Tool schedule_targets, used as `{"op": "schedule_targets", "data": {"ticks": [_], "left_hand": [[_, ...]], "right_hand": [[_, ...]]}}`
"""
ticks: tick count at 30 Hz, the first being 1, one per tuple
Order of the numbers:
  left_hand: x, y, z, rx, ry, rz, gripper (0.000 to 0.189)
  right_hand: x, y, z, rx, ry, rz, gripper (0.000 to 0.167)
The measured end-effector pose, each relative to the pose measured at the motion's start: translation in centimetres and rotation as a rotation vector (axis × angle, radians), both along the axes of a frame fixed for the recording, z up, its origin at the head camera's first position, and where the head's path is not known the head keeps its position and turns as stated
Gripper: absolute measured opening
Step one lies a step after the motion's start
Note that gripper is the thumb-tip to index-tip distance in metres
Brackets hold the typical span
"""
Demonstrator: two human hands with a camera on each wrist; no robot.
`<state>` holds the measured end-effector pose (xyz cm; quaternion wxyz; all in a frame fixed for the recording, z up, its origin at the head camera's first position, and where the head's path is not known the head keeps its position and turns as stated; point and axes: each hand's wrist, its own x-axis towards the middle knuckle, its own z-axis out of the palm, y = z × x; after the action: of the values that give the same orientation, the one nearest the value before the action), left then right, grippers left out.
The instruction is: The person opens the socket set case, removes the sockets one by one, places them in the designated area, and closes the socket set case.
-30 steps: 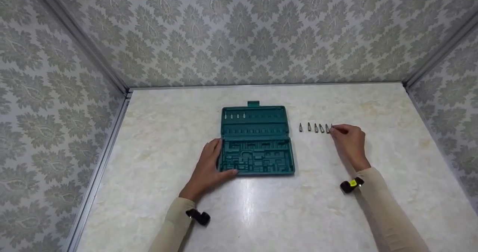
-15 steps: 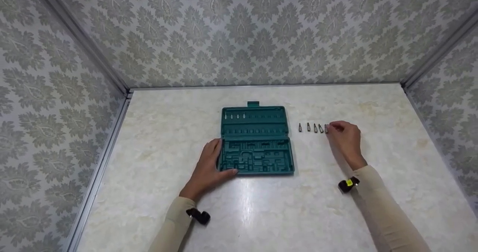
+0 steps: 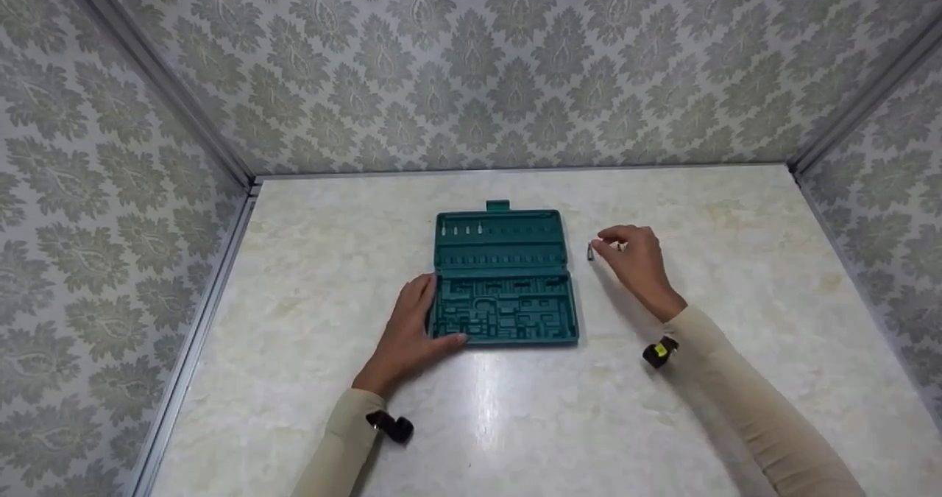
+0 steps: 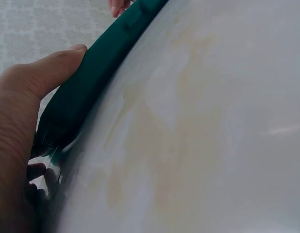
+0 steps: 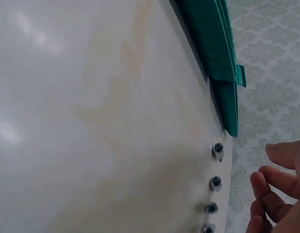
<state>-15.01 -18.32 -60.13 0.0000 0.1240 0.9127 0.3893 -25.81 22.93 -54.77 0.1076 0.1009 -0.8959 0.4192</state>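
Observation:
An open green plastic tool case (image 3: 502, 258) lies on the table with its lid folded back. My left hand (image 3: 408, 335) holds its near left corner, thumb (image 4: 67, 60) on the near edge and fingers along the left side. Several small metal driver bits stand in the lid's upper left row. My right hand (image 3: 636, 265) is right of the case, over a row of bits. Its thumb and index tips come close beside the leftmost bit (image 3: 589, 252). In the right wrist view the curled fingers (image 5: 274, 206) show no bit between them; whether they pinch one is unclear.
Several bits, such as one with a dark round end (image 5: 215, 183), form a row right of the case on the pale marbled table (image 3: 294, 276). Patterned walls (image 3: 471, 70) rise behind and at both sides. A latch tab (image 3: 498, 205) sticks out from the lid.
My right hand has moved left along the row of bits, from its right end toward the case, and now hides most of the row. My left hand and the case stay put.

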Motion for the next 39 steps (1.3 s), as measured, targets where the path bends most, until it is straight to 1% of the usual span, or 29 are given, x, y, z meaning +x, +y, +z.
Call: {"op": "schedule_targets", "data": {"ticks": [5, 9, 14, 19, 25, 30, 34, 38, 39], "left_hand": [[0.0, 0.0, 0.1, -0.004, -0.001, 0.000, 0.126], [-0.1, 0.0, 0.0, -0.002, 0.000, -0.004, 0.126], [-0.2, -0.1, 0.0, 0.006, 0.006, -0.009, 0.125], [-0.1, -0.2, 0.0, 0.000, 0.005, -0.002, 0.126], [0.0, -0.2, -0.1, 0.005, 0.023, -0.021, 0.123], [0.1, -0.2, -0.2, 0.014, 0.020, -0.018, 0.124], [0.1, -0.1, -0.2, 0.018, 0.010, -0.017, 0.124], [0.1, -0.1, -0.1, 0.011, 0.010, -0.014, 0.123], [0.1, -0.1, 0.0, 0.005, 0.009, -0.012, 0.123]], "right_hand": [[-0.7, -2.2, 0.3, 0.030, -0.050, 0.059, 0.025], [-1.1, -3.6, 0.4, 0.025, -0.071, 0.105, 0.026], [-1.9, -5.2, 0.6, 0.006, -0.059, 0.189, 0.025], [-2.8, -6.9, 0.7, -0.003, -0.073, 0.266, 0.025], [-3.7, -8.8, 0.8, 0.032, -0.063, 0.333, 0.027], [-4.3, -10.7, 0.6, 0.039, -0.052, 0.408, 0.027], [-4.8, -12.0, 0.5, 0.037, -0.052, 0.434, 0.026], [-5.3, -13.0, 0.5, 0.026, -0.035, 0.450, 0.027], [-5.6, -13.2, 0.2, 0.016, -0.022, 0.457, 0.026]]}}
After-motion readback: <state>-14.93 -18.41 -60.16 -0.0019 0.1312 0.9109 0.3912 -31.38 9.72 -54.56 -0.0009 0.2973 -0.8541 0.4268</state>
